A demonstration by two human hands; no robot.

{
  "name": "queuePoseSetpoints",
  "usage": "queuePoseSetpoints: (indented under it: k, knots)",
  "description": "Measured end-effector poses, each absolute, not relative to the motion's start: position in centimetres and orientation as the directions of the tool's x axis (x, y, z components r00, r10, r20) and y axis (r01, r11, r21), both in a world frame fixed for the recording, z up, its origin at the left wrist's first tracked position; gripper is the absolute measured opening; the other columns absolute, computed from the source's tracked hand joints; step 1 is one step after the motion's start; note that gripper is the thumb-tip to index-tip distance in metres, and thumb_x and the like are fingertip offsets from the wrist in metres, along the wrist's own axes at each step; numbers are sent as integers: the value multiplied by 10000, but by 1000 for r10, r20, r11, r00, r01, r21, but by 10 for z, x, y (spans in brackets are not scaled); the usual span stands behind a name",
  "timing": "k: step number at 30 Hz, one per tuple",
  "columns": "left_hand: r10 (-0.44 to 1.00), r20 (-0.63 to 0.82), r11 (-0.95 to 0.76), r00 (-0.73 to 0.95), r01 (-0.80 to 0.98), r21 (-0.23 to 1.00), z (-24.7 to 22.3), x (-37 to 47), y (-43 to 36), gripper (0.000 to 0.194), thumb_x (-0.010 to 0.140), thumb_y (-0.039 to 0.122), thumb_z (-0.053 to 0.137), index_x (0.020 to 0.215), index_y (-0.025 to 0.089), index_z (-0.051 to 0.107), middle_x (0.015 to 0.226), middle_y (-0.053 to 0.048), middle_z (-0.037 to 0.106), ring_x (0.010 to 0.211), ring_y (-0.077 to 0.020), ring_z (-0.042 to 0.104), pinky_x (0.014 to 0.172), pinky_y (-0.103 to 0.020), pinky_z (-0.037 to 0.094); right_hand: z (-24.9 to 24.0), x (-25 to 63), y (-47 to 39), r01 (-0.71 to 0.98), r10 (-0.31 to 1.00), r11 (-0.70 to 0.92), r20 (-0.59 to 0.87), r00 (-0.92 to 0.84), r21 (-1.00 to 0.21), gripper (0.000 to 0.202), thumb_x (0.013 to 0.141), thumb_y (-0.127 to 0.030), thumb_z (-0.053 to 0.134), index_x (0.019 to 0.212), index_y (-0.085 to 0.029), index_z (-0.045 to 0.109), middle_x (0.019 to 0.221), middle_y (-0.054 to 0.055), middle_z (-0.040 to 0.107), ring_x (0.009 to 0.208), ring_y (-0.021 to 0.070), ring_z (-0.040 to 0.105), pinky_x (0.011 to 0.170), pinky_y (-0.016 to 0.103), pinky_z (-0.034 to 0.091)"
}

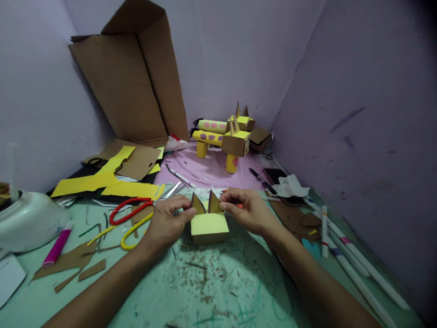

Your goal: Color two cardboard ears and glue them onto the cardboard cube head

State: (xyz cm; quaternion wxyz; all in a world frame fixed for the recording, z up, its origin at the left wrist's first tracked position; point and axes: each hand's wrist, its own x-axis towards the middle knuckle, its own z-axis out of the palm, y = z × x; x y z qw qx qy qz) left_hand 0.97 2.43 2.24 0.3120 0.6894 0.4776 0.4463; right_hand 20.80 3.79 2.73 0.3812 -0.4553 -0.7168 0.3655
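Observation:
A small cardboard box with a yellow paper top rests on the green table, with two pointed cardboard ears standing at its back edge. My left hand pinches the left ear between thumb and finger. The right ear is pinched the same way by my right hand. Where the ears meet the box, the joint is too small to make out. Red-handled scissors and a yellow handle lie beside and partly behind my left hand.
Two yellow cardboard animal figures stand on pink cloth at the back. Large cardboard leans on the wall. Yellow strips, a magenta tube and a white pot are left; white tissue and markers are right.

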Motion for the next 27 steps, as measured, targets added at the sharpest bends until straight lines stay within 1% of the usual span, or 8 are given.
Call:
queuePoseSetpoints:
  k: [8,17,27]
  knots:
    - [940,308,-341,145,378,861,22,9,24,208,686,198,585,502,181,490,582,21,505,599,-135,480,577,-266,385,27,208,39,374,932,315,210,-294,-872,62,712,-149,561,660,-167,589,626,1,596,616,140,544,594,258,413]
    - [932,333,-363,144,387,848,23,10,25,202,681,191,585,501,189,493,571,27,490,584,-133,472,568,-266,392,26,208,38,376,933,315,211,-292,-871,67,721,-138,568,669,-172,594,637,6,605,618,140,548,596,260,415]
    - [937,322,-350,137,370,861,19,9,24,211,694,188,587,508,183,489,583,24,498,596,-136,475,572,-268,380,27,208,38,383,934,312,208,-289,-870,65,716,-139,566,665,-169,594,637,10,609,617,142,549,590,261,413]
